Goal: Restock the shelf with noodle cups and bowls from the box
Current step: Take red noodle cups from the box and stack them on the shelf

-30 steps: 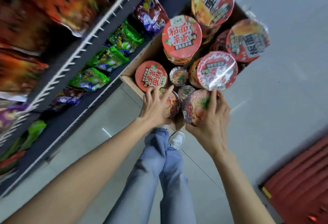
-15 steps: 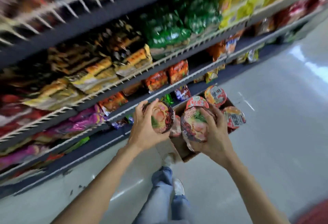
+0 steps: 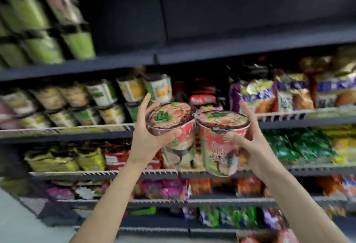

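Nearest the camera, two bare forearms rise from the bottom edge of the view. The left hand [image 3: 148,138] grips one noodle cup [image 3: 173,127] with its thumb across the front wall and fingers spread behind the rim; the right hand [image 3: 250,142] grips a second noodle cup [image 3: 221,138] the same way, thumb on the front. Both cups are upright, slightly tilted, rims touching or nearly so, held in the air before the shelf unit [image 3: 192,58]. Beyond them, cups [image 3: 107,92] line the left part of the middle wire shelf, and noodle packets [image 3: 289,96] fill its right part; the top shelf above is dark and looks vacant on its right. To place them well, I would keep each cup level, part the two before setting down, and slide them base-first beside matching cups, lids facing up. Against half a second ago, the hands have come up higher, the view has swung up from the floor, and the box is out of sight.
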